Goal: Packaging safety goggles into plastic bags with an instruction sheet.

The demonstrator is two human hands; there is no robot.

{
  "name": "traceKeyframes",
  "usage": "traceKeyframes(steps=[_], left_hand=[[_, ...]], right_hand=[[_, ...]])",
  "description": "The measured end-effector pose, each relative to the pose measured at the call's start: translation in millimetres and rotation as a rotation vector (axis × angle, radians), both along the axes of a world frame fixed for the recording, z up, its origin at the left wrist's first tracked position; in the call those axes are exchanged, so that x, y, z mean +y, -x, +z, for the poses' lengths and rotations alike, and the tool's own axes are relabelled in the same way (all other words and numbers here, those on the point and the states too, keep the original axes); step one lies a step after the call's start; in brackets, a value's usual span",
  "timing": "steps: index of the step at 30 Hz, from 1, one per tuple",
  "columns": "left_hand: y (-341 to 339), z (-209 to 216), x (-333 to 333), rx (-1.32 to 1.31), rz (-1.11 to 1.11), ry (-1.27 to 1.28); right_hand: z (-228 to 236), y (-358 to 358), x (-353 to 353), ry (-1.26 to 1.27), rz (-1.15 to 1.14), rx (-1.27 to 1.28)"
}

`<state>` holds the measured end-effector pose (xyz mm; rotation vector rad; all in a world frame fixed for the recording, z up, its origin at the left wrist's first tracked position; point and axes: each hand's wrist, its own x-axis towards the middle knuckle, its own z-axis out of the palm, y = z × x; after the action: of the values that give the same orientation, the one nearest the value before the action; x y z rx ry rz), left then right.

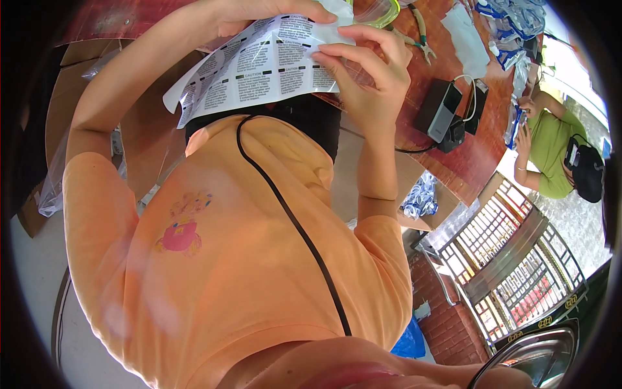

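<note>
At 12 o'clock, above the lap and in front of the surface (pixel 483 155), a white printed sheet (pixel 249 68) is held up. Its upper edge is gripped by the left hand (pixel 275 8), with one digit laid over the top; the rest of that grip is cut off by the frame. At the sheet's 2 o'clock corner, the right hand (pixel 376 74) is placed with thumb and index narrowed close together on the print; whether anything is pinched there cannot be told. The sheet is judged light, thin and floppy, since its face is bowed and its 8 o'clock corner hangs free. Some slipperiness is suggested by the shine, and creasing or tearing could easily be caused. It is best held flat-fingered along opposite edges, with light tension, the printed middle being left untouched.
</note>
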<state>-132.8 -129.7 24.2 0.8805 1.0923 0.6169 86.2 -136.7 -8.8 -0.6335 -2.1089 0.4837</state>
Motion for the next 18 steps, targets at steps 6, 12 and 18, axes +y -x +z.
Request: traceKeyframes(steps=[6, 12, 18], left_hand=[[2.5, -7.5, -1.2, -0.073, 0.007, 0.043], [4.6, -10.7, 1.1, -0.097, 0.021, 0.053], [4.3, -13.5, -1.8, -0.129, 0.035, 0.105]], right_hand=[[-4.5, -0.7, -0.7, 0.123, 0.032, 0.03], [-6.7, 3.4, -0.1, 0.042, -0.029, 0.005], [-12.5, 3.5, 1.6, -0.137, -0.015, 0.007]])
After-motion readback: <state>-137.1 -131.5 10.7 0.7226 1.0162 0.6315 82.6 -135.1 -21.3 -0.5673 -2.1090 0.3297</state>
